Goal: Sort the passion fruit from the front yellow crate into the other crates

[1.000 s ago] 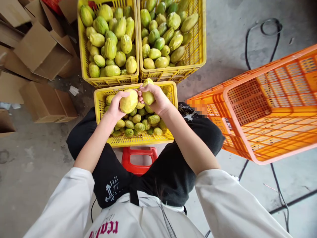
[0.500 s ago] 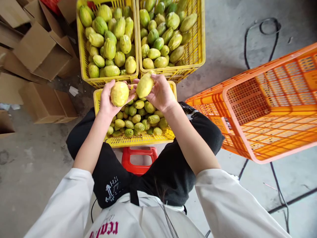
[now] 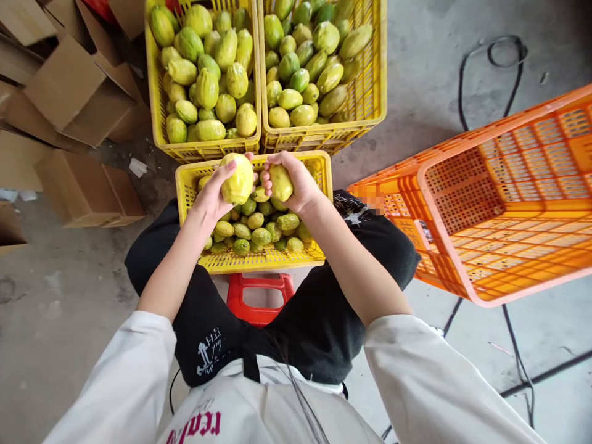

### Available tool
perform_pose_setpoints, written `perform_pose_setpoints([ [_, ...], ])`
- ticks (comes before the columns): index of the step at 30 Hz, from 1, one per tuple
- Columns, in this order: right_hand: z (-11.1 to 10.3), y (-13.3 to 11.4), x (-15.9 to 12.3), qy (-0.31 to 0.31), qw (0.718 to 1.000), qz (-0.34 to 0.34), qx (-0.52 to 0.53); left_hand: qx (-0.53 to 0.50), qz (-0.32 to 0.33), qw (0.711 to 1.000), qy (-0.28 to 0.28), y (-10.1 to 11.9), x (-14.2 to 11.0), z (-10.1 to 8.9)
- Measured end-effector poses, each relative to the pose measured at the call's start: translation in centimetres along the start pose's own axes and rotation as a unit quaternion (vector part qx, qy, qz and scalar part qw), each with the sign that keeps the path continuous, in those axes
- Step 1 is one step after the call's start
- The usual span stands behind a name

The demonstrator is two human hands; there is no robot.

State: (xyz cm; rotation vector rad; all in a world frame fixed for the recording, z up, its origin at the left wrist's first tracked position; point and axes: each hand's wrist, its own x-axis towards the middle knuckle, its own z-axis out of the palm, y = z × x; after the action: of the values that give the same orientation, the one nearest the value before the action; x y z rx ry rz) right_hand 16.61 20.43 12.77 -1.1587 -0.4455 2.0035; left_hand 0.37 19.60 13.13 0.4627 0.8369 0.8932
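Note:
In my left hand (image 3: 215, 192) is a yellow papaya (image 3: 238, 179), gripped with the thumb along its side. My right hand (image 3: 300, 182) has its fingers wrapped round a second yellow papaya (image 3: 281, 183). The two fruits are apart, side by side above the near yellow crate (image 3: 259, 269). Inside that crate lie several green-yellow papayas (image 3: 261, 237), partly hidden by my hands and the held fruit.
Two yellow crates, left (image 3: 160, 117) and right (image 3: 380, 92), hold more papayas beyond the near one. An orange crate (image 3: 462, 259) lies at the right. Cardboard boxes (image 3: 87, 191) are piled at the left. A black cable (image 3: 460, 92) runs over the floor; a red stool (image 3: 235, 296) is between my legs.
The left papaya has moved right and been turned in my hand. The right one has come lower and tilted, and my right fingers have closed further round it.

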Motion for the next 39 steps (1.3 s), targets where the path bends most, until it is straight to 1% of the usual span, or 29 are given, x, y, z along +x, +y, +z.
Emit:
perform_pose_setpoints([
  [1,0.1,0.1,0.0,0.0,1.0,0.006,0.005,-0.009,-0.003,1.0,0.002,-0.2,0.1,0.0],
  [3,0.1,0.4,0.1,0.009,0.999,0.023,0.025,-0.025,-0.013,0.999,0.035,-0.3,0.2,0.2],
  [5,0.1,0.5,0.3,0.032,0.999,0.002,0.019,-0.039,-0.021,0.997,0.065,-0.2,0.3,0.4],
  [8,0.0,0.8,0.7,0.062,0.998,-0.025,0.011,-0.039,-0.019,0.996,0.081,0.2,0.4,0.4],
  [9,0.0,0.9,0.8,0.06,0.998,-0.021,0.019,-0.029,-0.021,0.996,0.086,0.3,0.5,0.4],
  [13,0.1,1.1,0.9,0.021,0.998,0.011,0.064,0.005,-0.033,0.993,0.11,0.2,0.6,0.2],
  [17,0.2,0.8,0.4,-0.007,0.997,0.03,0.065,-0.001,-0.035,0.993,0.11,0.3,0.4,0.3],
  [20,0.2,0.6,0.2,-0.006,0.997,0.044,0.062,-0.004,-0.038,0.996,0.082,0.3,0.2,0.5],
  [23,0.0,0.9,0.4,-0.006,0.997,0.053,0.057,0.001,-0.041,0.997,0.061,-0.1,0.1,0.6],
  [27,-0.4,1.7,0.9,-0.006,0.999,0.026,0.02,0.032,-0.032,0.997,0.058,-1.1,0.1,0.4],
  [29,-0.4,1.9,0.9,0.001,1.0,0.012,0.002,0.047,-0.022,0.996,0.069,-1.5,0.3,0.1],
  [32,-0.4,1.9,0.8,-0.006,1.0,0.008,0.004,0.066,-0.017,0.994,0.085,-1.6,0.8,-0.3],
  [35,-0.4,1.8,0.7,-0.016,0.999,0.031,0.007,0.076,-0.047,0.992,0.09,-1.3,1.2,-0.3],
  [37,-0.3,1.6,0.6,-0.006,0.999,0.054,-0.002,0.079,-0.067,0.989,0.108,-1.0,1.2,0.0],
  [39,-0.1,1.2,0.4,0.012,0.998,0.059,-0.005,0.073,-0.082,0.985,0.135,-0.5,1.1,0.2],
])
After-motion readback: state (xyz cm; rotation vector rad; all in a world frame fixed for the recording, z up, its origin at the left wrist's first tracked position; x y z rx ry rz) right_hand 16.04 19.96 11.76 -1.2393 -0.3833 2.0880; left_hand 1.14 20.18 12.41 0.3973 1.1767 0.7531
